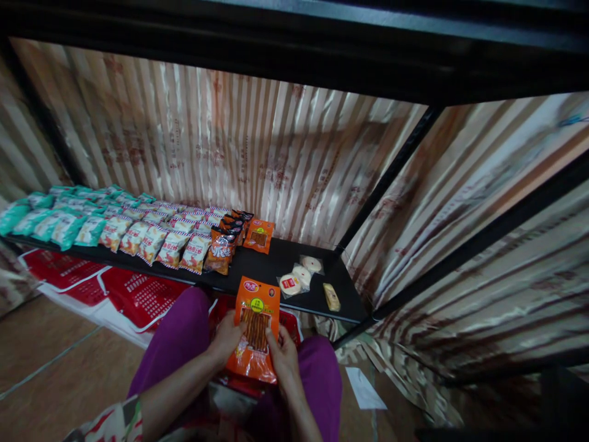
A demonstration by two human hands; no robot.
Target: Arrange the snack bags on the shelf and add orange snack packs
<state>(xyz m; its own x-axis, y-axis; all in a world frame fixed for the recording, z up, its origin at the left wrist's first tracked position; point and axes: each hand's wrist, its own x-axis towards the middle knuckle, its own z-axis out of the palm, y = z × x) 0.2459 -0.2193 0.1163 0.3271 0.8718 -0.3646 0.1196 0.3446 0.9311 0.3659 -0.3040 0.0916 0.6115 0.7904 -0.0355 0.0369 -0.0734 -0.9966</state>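
Between my knees, an orange snack packet with a clear window showing brown sticks is held upright by its two sides. My left hand grips its left edge, and my right hand has its right edge, thumb on the front. Just beyond, on the black shelf, a similar orange packet leans at the end of a row of darker orange-brown bags. Part of a red basket shows behind the packet I hold.
Rows of white snack bags and teal bags fill the shelf's left. Round packaged pastries and a small yellowish packet lie at right. Red baskets stand underneath. Black posts and an upper shelf frame the space.
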